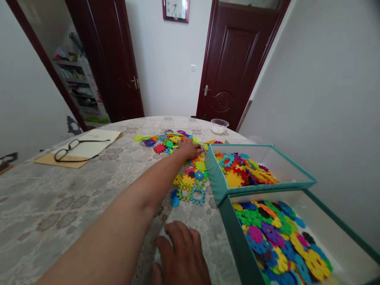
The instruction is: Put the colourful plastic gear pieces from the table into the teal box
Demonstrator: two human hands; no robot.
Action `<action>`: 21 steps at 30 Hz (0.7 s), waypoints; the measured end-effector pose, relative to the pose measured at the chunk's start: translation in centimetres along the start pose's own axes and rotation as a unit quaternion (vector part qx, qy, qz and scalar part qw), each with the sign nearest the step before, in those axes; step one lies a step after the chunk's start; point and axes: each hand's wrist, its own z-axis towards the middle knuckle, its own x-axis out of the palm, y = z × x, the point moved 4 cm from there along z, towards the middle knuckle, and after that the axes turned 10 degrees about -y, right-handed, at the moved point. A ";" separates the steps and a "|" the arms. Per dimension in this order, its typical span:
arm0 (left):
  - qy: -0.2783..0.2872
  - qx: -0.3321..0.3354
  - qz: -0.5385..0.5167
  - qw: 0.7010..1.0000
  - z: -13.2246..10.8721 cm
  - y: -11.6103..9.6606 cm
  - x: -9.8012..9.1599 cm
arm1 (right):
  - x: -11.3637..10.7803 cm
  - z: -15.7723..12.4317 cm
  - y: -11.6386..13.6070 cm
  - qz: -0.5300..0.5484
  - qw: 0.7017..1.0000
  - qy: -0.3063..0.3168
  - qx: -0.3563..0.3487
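Observation:
My left hand (pixel 189 149) reaches far across the table onto a loose pile of colourful plastic interlocking pieces (pixel 170 144). Its fingers look spread over the pile, and no piece shows clearly in its grasp. Nearer to me lie more flat pieces, among them a yellow square one (pixel 187 181) and a blue square frame (pixel 198 195). My right hand (pixel 184 253) rests on the tablecloth close to me, fingers loosely bent and apart, with nothing seen in it.
Two teal-edged boxes stand at the right: the farther box (pixel 218 184) holds square-toothed pieces, the nearer box (pixel 237 245) round notched discs. Black-framed glasses (pixel 70 147) lie on a notebook (pixel 103 138) at the left. A clear bowl (pixel 219 126) sits near the far edge.

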 end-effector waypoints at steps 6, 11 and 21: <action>0.009 -0.020 0.000 1.000 0.4 -0.3 0.1 | 0.0 0.0 0.1 -0.012 0.999 0.008 0.029; 0.000 -0.038 0.005 0.999 0.7 -0.5 0.3 | 0.3 -0.3 -0.6 0.002 1.000 0.015 -0.001; -0.006 -0.047 0.005 0.999 1.3 -0.5 0.8 | 0.7 -0.4 -0.1 -0.008 0.999 0.003 0.040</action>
